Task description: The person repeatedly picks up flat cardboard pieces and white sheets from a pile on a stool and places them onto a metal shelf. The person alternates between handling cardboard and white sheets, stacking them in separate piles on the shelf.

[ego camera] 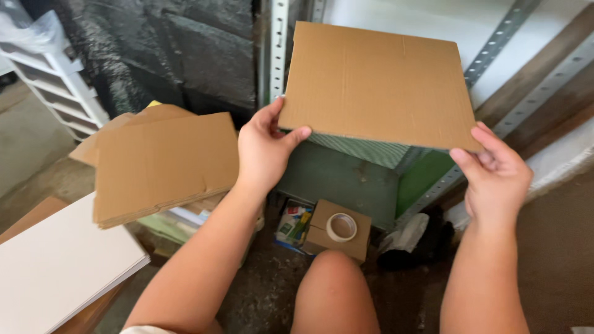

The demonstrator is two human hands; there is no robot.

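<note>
Step in hand: a flat brown cardboard sheet (377, 83) is held up in front of the body, level with the metal shelving; it looks like the sheet is being lifted and lined up, judged from its raised, slightly tilted pose.
Next move calls for: a steady two-handed grip on both near corners, since the sheet is wide and thin and would flex or swing if one side let go.
Left hand (265, 151): clamped on the sheet's near corner at 7 o'clock of the sheet, thumb on top, fingers under; partly closed, pinching.
Right hand (495, 176): grips the near corner at 5 o'clock, fingers curled around the edge, thumb side hidden below.
Where the sheet is: in the air, upper centre of the view, above a green box (346, 179) and apart from it.
At 9 o'clock of the hands: a stack of folded cardboard (164, 164) lying on other items, with a white board (59, 266) lower left.
At 6 o'clock: a small cardboard box (337, 232) with a roll of tape (341, 227) on top, on the floor just past the knee (334, 291).
At 3 o'clock: slotted metal shelf posts (495, 43).
</note>
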